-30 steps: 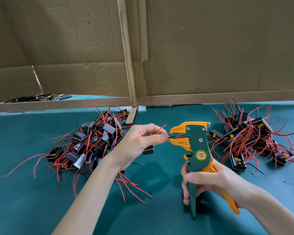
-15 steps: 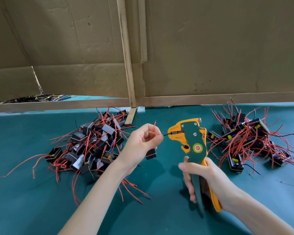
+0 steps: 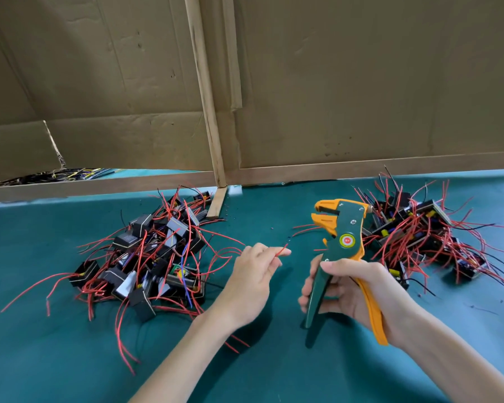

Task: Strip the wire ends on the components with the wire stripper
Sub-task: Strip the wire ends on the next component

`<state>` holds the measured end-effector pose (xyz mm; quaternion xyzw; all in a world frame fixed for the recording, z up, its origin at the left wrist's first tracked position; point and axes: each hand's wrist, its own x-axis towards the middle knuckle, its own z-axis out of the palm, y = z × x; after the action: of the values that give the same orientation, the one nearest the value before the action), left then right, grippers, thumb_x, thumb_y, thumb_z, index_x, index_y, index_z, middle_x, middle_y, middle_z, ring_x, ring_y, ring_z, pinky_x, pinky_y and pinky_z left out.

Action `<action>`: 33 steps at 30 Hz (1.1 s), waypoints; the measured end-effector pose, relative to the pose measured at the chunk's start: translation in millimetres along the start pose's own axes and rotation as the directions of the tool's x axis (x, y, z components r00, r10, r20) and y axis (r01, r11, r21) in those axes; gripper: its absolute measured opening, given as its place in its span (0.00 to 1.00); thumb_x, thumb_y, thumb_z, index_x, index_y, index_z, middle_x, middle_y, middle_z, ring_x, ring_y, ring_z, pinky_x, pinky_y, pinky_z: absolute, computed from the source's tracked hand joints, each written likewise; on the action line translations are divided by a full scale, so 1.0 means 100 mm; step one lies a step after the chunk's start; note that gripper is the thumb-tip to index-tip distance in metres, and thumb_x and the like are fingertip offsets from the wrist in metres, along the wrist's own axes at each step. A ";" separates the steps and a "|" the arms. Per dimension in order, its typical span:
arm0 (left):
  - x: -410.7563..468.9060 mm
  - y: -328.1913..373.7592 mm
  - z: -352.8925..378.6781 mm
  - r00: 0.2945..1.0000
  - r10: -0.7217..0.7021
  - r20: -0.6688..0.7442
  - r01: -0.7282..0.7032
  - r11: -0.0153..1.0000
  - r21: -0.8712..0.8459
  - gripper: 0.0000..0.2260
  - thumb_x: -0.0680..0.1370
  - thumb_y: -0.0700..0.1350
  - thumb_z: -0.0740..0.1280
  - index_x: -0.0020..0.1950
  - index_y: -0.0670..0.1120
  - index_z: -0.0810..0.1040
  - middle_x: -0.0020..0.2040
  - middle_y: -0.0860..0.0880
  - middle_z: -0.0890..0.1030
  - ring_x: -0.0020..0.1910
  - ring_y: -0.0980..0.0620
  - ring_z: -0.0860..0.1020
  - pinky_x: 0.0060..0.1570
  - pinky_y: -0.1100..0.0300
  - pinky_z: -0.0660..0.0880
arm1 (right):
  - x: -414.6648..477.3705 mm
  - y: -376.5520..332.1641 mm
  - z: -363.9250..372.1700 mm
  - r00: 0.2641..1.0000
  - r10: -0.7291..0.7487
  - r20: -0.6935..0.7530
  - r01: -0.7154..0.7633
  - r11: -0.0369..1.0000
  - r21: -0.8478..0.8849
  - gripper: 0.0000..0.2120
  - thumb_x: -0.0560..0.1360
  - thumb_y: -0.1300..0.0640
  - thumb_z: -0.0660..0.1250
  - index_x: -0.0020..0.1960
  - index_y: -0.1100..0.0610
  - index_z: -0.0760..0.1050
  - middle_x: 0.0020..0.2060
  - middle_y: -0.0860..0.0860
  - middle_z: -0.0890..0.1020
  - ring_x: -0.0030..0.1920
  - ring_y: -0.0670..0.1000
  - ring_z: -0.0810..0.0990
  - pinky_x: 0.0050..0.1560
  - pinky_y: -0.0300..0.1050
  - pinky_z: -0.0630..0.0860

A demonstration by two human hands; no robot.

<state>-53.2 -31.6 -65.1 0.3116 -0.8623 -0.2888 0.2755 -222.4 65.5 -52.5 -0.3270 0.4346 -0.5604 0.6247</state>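
Observation:
My right hand (image 3: 352, 289) grips the two handles of the green and orange wire stripper (image 3: 342, 242), held upright with its jaws open and pointing left. Nothing sits in the jaws. My left hand (image 3: 253, 277) pinches a thin red wire (image 3: 282, 251) between thumb and fingers, its tip pointing toward the stripper a short way off. The component on that wire is hidden under the hand. A pile of black components with red wires (image 3: 149, 257) lies left of my left hand. A second pile of components (image 3: 425, 237) lies behind and right of the stripper.
The green mat (image 3: 303, 379) covers the table. Cardboard walls (image 3: 361, 82) with a wooden frame (image 3: 210, 117) close off the back. Beyond a gap at the far left lies a bundle of dark and yellow wires (image 3: 64, 174). Small bits of insulation dot the mat.
The wire has come out of the stripper jaws and my left hand has dropped lower and away. The jaws and handles have opened.

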 end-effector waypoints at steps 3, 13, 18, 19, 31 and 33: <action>-0.01 0.03 0.00 0.999 -0.008 -0.048 0.004 0.996 -0.084 0.14 0.82 0.38 0.59 0.66 0.45 0.76 0.47 0.51 0.71 0.48 0.60 0.71 0.53 0.73 0.64 | -0.01 0.00 0.03 1.000 0.028 -0.010 -0.028 1.000 0.006 0.08 0.65 0.59 0.68 0.39 0.63 0.81 0.37 0.66 0.80 0.39 0.67 0.82 0.42 0.58 0.81; 0.05 0.13 -0.21 0.925 -0.173 -0.340 -0.020 0.868 -0.496 0.10 0.71 0.37 0.74 0.42 0.54 0.85 0.34 0.51 0.83 0.35 0.52 0.78 0.44 0.52 0.76 | -0.06 -0.03 0.09 0.997 0.052 0.064 -0.044 0.993 -0.112 0.08 0.65 0.60 0.68 0.39 0.65 0.78 0.36 0.68 0.80 0.37 0.67 0.82 0.41 0.58 0.81; 0.05 0.16 -0.28 0.928 -0.053 -0.370 -0.119 0.897 -0.426 0.09 0.75 0.42 0.70 0.46 0.57 0.85 0.37 0.51 0.77 0.34 0.59 0.71 0.36 0.67 0.69 | -0.09 0.00 0.07 0.983 0.064 0.174 -0.031 0.982 -0.187 0.11 0.63 0.56 0.73 0.41 0.62 0.80 0.38 0.68 0.81 0.39 0.67 0.82 0.44 0.58 0.80; 0.05 0.16 -0.29 0.932 -0.038 -0.362 -0.126 0.898 -0.421 0.09 0.75 0.42 0.70 0.47 0.57 0.84 0.38 0.48 0.78 0.35 0.59 0.71 0.37 0.69 0.68 | -0.09 0.00 0.07 0.982 0.063 0.180 -0.029 0.982 -0.188 0.11 0.64 0.57 0.73 0.42 0.62 0.80 0.38 0.68 0.81 0.40 0.68 0.82 0.44 0.58 0.80; 0.02 0.24 -0.27 0.965 -0.109 -0.240 -0.042 0.836 -0.547 0.04 0.72 0.50 0.70 0.43 0.54 0.84 0.36 0.56 0.76 0.35 0.59 0.71 0.39 0.51 0.72 | -0.13 -0.04 0.10 0.979 0.053 0.197 -0.009 0.976 -0.216 0.11 0.64 0.57 0.74 0.42 0.63 0.79 0.38 0.68 0.80 0.40 0.67 0.83 0.43 0.56 0.80; 0.02 0.24 -0.27 0.966 -0.120 -0.229 -0.031 0.825 -0.564 0.04 0.72 0.50 0.70 0.42 0.54 0.84 0.37 0.53 0.77 0.36 0.58 0.72 0.37 0.52 0.72 | -0.14 -0.04 0.11 0.978 0.054 0.201 -0.007 0.974 -0.228 0.12 0.64 0.57 0.74 0.42 0.63 0.78 0.38 0.68 0.80 0.40 0.67 0.83 0.43 0.56 0.81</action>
<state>-45.9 -26.3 -29.6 0.2711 -0.6886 -0.4938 0.4566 -214.0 77.6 -41.6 -0.4452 0.4336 -0.4608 0.6335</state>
